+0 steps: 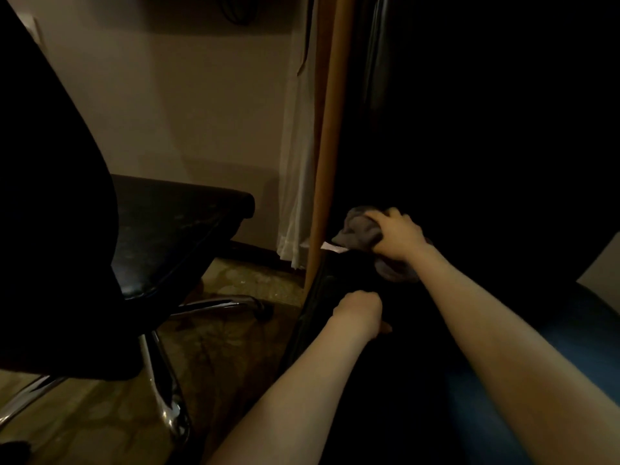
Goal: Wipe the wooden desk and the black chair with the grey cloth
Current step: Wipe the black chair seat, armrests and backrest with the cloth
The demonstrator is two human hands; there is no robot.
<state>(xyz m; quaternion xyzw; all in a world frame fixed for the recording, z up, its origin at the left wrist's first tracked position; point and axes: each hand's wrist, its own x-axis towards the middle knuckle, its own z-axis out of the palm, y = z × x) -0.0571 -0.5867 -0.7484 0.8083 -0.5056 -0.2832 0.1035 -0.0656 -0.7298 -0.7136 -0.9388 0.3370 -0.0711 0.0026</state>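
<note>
While your right hand point(397, 238) grips the bunched grey cloth point(360, 228) against a dark surface just right of the wooden upright point(327, 146), your left hand point(359, 308) curls nearby, its hold unclear. Soft and light, the cloth likely handles best wadded in your palm.

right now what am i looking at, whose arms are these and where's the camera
There is no machine here. This is one picture from a camera worn on a person's head, looking down at their own bare arms. The right hand grips a grey cloth against a dark surface beside a wooden upright. The left hand is curled nearer the camera; it is too dark to tell whether it holds anything. A black chair stands to the left, and white fabric hangs beside the upright.
</note>
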